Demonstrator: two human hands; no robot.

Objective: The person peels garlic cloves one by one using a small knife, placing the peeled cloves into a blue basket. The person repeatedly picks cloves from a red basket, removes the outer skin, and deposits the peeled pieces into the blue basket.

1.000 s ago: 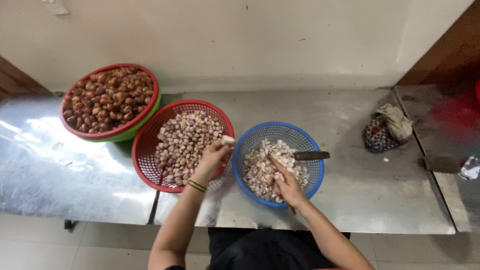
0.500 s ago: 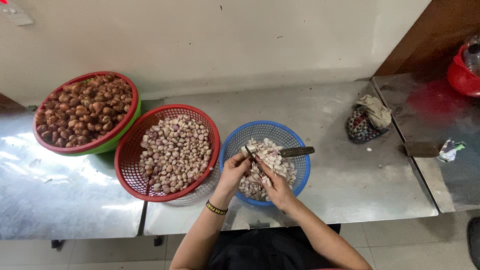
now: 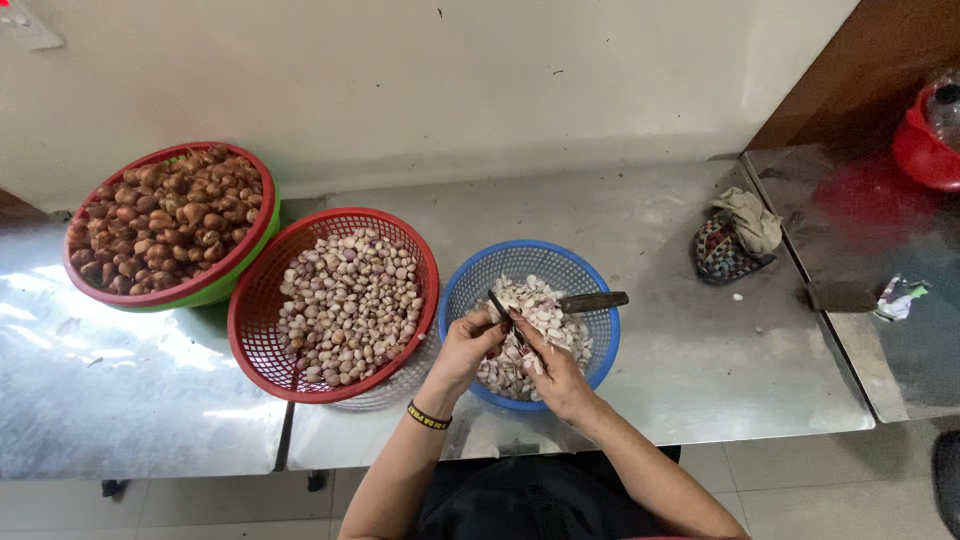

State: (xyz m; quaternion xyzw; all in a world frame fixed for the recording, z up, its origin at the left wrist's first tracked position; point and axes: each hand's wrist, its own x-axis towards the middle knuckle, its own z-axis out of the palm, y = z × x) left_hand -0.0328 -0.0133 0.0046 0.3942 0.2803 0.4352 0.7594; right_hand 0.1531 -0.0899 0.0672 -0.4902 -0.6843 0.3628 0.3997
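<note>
Both hands, left hand (image 3: 468, 345) and right hand (image 3: 548, 368), meet over the blue basket (image 3: 590, 275), pinching a small bulb (image 3: 503, 322) and a knife (image 3: 497, 305) so peelings (image 3: 545, 315) drop inside.

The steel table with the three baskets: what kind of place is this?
Probably a food-preparation area: a steel table against a plain wall, with a red basket of peeled bulbs and a blue basket of peelings.

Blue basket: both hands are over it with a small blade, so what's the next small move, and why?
Probably draw the small blade in the right hand along the piece pinched by the left hand, letting the skin fall. Both hands meet over the blue basket, which holds pale peelings.
</note>
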